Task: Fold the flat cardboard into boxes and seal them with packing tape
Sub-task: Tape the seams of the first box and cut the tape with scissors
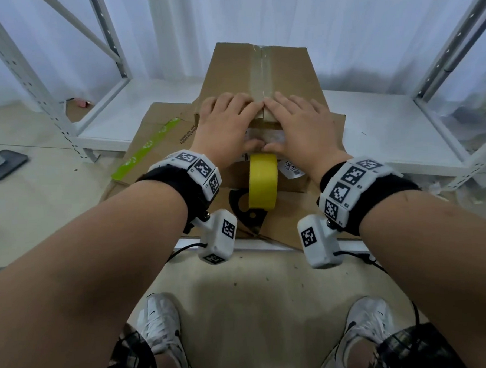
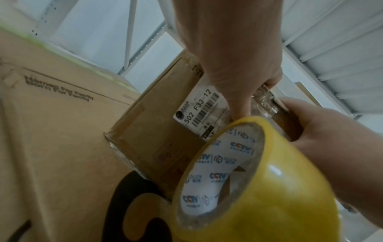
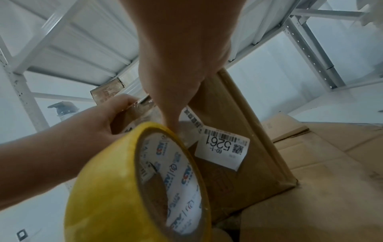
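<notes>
1. pressing down with both palms, we flatten clear tape over the near top edge of the brown cardboard box (image 1: 281,69); our left hand (image 1: 227,120) and right hand (image 1: 300,119) lie side by side, fingers straight and spread, index fingertips almost meeting at the centre seam, clasping nothing.
2. the box is matte corrugated board with a glossy strip of tape (image 1: 261,70) along its top seam; its near face carries white barcode labels (image 3: 222,150).
3. the yellow tape roll (image 1: 263,182) hangs against that near face just below our thumbs, a smooth shiny ring with a white printed core.
4. the box sits on flattened cardboard sheets (image 1: 160,126), one with a green stripe, spread over a low white shelf (image 1: 388,125).
5. open shelf surface lies to the right of the box; white perforated steel uprights (image 1: 28,82) stand on either side, and bare floor lies near our white shoes (image 1: 162,323).
</notes>
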A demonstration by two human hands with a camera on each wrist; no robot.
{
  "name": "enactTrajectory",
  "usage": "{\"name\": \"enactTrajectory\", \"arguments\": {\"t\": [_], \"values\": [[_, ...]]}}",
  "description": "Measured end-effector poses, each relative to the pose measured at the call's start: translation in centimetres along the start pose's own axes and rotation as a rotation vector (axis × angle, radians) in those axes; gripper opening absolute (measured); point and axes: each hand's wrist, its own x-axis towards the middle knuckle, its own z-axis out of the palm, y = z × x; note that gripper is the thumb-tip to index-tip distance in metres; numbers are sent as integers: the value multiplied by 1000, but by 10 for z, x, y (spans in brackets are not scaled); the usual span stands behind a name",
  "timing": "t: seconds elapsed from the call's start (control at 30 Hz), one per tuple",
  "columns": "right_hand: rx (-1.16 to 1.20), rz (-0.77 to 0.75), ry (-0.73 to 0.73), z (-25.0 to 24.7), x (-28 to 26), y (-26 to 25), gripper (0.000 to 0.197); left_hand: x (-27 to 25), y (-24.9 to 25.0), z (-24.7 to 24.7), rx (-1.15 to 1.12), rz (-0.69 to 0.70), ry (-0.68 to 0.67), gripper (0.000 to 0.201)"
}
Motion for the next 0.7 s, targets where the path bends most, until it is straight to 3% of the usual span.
{"name": "enactTrajectory", "arguments": {"t": [0.27,0.33,0.43,0.5,0.6,0.7], "values": [[84,-6,-6,-6,2,2,69,5,-11,-7,-121,103,-24,63],[102,0,-9,-6,3,2,64,9,-10,-10,-153,118,-14,52],[92,-22,-23,-10,4,4,63,12,-12,-14,-137,116,-87,47],[69,-13,-47,-14,5,6,65,9,-16,-15,-94,32,-105,51],[24,120,-131,-18,5,6,70,2,-18,-14,-78,-243,-111,67],[123,182,-204,-19,6,5,74,5,-18,-11,-167,-268,-149,71]]}}
